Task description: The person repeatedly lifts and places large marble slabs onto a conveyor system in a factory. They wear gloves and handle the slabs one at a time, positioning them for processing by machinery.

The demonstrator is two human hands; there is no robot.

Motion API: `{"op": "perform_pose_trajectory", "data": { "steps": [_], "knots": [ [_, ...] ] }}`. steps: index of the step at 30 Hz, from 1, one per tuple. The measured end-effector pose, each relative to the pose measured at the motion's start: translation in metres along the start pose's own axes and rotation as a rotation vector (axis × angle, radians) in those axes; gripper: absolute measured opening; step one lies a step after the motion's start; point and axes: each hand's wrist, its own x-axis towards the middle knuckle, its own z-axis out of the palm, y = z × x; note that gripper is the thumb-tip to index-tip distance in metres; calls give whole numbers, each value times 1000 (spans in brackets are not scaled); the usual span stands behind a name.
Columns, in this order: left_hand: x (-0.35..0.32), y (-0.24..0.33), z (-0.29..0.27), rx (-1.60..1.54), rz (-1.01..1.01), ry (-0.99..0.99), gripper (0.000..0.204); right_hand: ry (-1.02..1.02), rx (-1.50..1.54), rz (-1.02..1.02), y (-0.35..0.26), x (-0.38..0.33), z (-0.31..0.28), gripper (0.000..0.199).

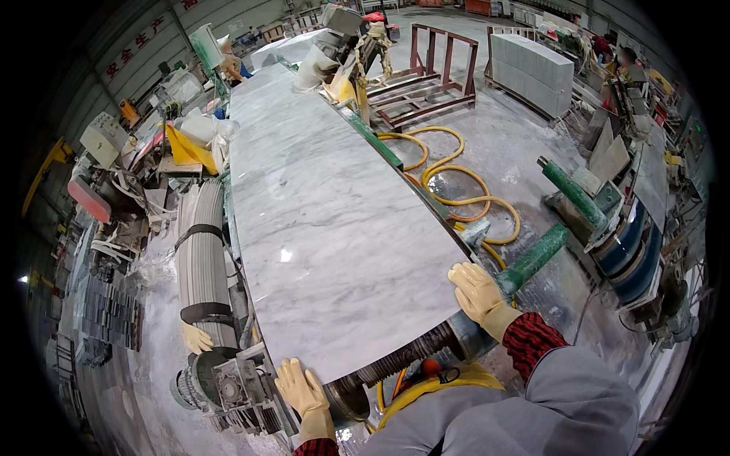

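A long polished slab (327,205) of white-grey marble lies flat on a machine bed and stretches away from me. My left hand (303,389), in a cream rubber glove, is at its near left corner with the fingers stretched out along the edge. On the near right corner rests my right hand (477,292), gloved the same way, fingers extended over the stone's edge. Neither hand is wrapped round anything that I can see. Below the slab's near edge runs a dark ribbed roller (407,353). A green cylinder (534,258) sticks out beside my right hand.
Left of the slab stand a bundle of grey strips (204,258), a motor (228,386) and a loose cream glove (196,338). A yellow hose (487,199) coils on the wet floor to the right. Farther off are a metal rack (445,76), stacked stone blocks (531,72) and other people.
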Motion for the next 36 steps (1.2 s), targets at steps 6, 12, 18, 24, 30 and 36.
{"op": "perform_pose_trajectory", "data": {
  "steps": [6, 12, 18, 24, 30, 36],
  "knots": [
    [-3, 0, 0, -21, 1, 8, 48, 18, 1, -21, -1, 0, -1, 39],
    [-4, 5, -8, -22, -1, -10, 48, 4, 0, -5, -4, 0, -4, 39],
    [-6, 5, -6, -10, -2, -8, 49, 10, 3, -5, -8, 1, -8, 37],
    [-12, -2, 1, -26, 11, 24, 49, 18, 0, -16, -7, -2, -6, 36],
    [-13, 2, -3, -33, 2, 17, 49, -33, 34, 15, -10, -1, -12, 35],
    [-16, 1, -2, -22, 11, 30, 48, 52, -36, -21, -8, -10, -4, 36]
  ]
}}
